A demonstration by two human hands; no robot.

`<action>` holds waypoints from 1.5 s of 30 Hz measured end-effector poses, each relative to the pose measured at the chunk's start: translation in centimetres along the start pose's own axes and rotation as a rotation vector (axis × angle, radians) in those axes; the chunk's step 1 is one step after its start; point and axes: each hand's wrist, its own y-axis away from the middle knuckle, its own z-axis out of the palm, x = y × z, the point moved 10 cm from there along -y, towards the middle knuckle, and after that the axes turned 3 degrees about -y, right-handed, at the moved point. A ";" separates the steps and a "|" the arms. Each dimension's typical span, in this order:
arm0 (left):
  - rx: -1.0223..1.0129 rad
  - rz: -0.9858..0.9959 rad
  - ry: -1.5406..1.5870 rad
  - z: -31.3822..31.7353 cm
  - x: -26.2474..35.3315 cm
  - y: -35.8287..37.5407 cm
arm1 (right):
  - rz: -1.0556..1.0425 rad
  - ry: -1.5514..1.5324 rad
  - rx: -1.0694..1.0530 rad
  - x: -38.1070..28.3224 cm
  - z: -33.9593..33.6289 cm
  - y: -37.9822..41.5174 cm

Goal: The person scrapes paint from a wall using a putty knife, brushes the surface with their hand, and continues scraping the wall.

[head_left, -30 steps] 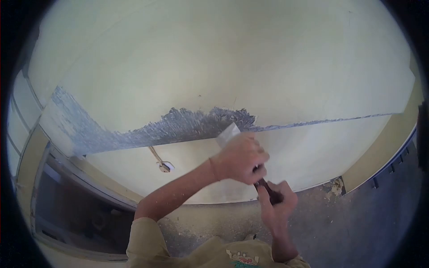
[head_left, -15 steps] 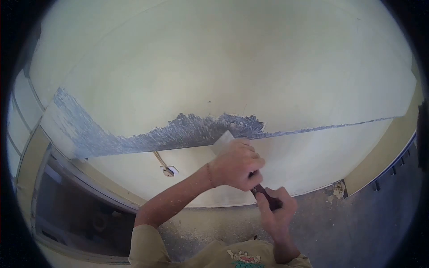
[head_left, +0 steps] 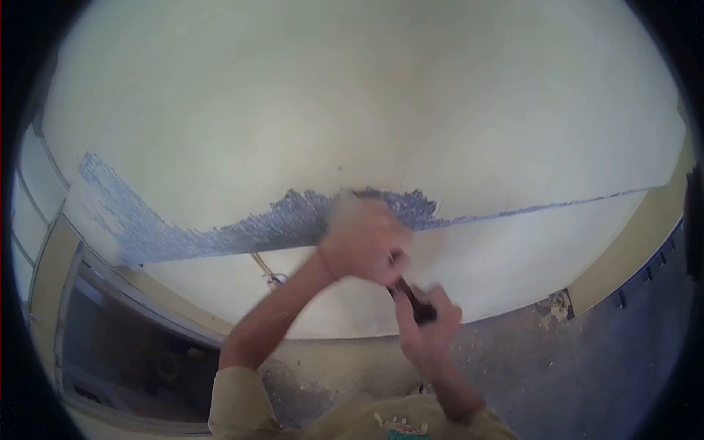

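My left hand (head_left: 369, 242), smeared by motion, is closed around the front part of a scraper (head_left: 419, 302), near its blade. Closed on the dark handle's rear end is my right hand (head_left: 431, 331). The wide, pale blade is blurred and partly hidden by my left hand. It lies over a dark, rough scraped strip (head_left: 293, 214) along the lower edge of a pale painted surface (head_left: 411, 110). Ragged paint edges border the strip above.
A cable with a small fitting (head_left: 275, 280) hangs below the edge, left of my hands. Lower left is a framed dark opening (head_left: 139, 359). Flakes lie on the grey floor (head_left: 513, 374). A pale wall (head_left: 506, 264) stands below the strip.
Both hands and the scraper have moved up and to the left, so the blade is higher over the dark strip. Both hands keep their hold.
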 end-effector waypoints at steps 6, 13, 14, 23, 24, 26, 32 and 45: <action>-0.042 0.060 0.071 -0.9 1.0 1.0 | -0.008 -0.059 -0.125 0.1 2.5 0.7; -0.090 0.100 0.087 2.3 2.3 1.6 | 0.083 -0.133 0.026 2.2 -0.5 1.6; -0.088 0.105 0.087 2.6 2.3 1.5 | 0.096 -0.096 -0.030 2.2 0.1 1.4; -0.201 0.081 0.040 0.7 1.0 0.9 | 0.009 -0.150 -0.058 0.8 2.6 0.6; -0.288 0.085 0.019 2.1 1.6 1.0 | 0.143 -0.313 -0.051 1.8 2.3 1.0; -0.302 0.086 0.039 1.5 1.1 1.2 | 0.115 -0.235 -0.037 2.1 2.7 1.7; -0.210 0.084 0.066 1.6 1.1 0.8 | 0.120 -0.236 0.003 2.1 2.1 1.0; -0.247 0.044 0.146 2.6 1.9 1.7 | 0.252 -0.325 -0.011 2.8 2.2 2.9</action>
